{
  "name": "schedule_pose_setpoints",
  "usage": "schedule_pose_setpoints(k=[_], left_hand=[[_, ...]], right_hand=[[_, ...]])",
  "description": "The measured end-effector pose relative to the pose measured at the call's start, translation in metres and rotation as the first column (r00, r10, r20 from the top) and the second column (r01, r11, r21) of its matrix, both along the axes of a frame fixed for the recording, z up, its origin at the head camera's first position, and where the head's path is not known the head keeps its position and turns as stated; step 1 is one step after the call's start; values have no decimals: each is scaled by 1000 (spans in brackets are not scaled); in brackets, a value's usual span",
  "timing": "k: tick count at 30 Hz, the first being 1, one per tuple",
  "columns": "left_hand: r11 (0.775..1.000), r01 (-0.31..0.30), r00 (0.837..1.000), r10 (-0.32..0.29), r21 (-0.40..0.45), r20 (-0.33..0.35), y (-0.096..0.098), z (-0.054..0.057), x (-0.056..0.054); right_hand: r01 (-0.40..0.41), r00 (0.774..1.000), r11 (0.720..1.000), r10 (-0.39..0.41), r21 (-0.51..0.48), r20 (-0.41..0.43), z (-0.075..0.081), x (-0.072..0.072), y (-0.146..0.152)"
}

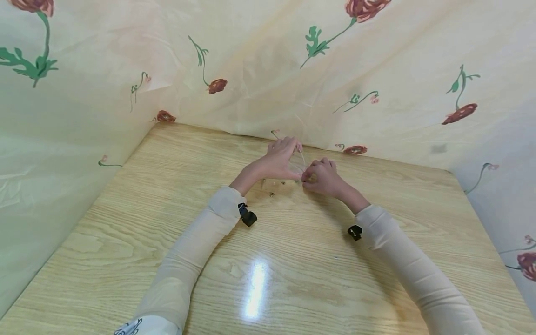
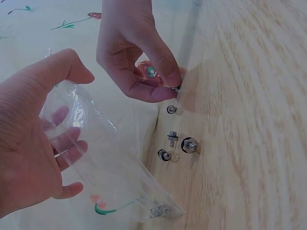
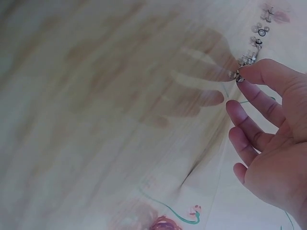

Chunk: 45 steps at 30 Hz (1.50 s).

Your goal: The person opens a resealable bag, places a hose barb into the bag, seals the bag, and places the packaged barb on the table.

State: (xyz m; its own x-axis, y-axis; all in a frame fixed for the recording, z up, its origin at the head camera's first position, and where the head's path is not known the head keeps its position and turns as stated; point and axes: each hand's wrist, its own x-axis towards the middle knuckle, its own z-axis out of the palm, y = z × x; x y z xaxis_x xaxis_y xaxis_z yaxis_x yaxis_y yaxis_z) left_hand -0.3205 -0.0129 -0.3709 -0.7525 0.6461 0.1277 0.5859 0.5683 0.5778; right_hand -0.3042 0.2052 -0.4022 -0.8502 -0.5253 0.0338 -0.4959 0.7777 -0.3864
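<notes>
My left hand [image 1: 281, 160] [image 2: 29, 139] holds a clear plastic bag [image 2: 110, 148], its thumb at the bag's upper edge and fingers seen through the film. A metal fitting [image 2: 160, 211] lies in the bag's lower corner. Beside the bag, my right hand [image 1: 323, 177] [image 3: 273, 136] pinches a small metal fitting [image 2: 176, 88] [image 3: 237, 75] between thumb and index finger, close to the tabletop. Several threaded metal fittings with dark rings, such as one large fitting [image 2: 190, 145] and a smaller fitting [image 2: 171, 109], stand or lie on the wood between the hands.
The wood-grain table [image 1: 293, 279] meets a flowered sheet [image 1: 259, 60] hung behind it and at both sides, just beyond the hands. Dark wrist straps [image 1: 248, 216] stick out at both cuffs. A bright light reflection [image 1: 256, 288] shows on the near tabletop.
</notes>
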Motion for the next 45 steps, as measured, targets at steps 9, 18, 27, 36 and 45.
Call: schedule_pose_setpoints(k=[9,18,27,36,45], left_hand=[[1000,-1,1000,1,4,5,0,1,1],[1000,-6,1000,6,-10,-2,2,0,1],[1000,-7,1000,7,-16,-2,2,0,1],[1000,-7,1000,7,-6,-3,1,0,2],[1000,-5,1000,5,-4,-1,1,0,2]], right_hand=[[-7,1000,1000,7,-9,11,1,0,0],[-1,1000,1000,1,-5,12,1,1,0],[-8,1000,1000,8,-18,22,3,4,-1],[-6,1000,999,7,-34,18,1,3,-1],[-1,1000,999,1,-53,-2,4,4,-1]])
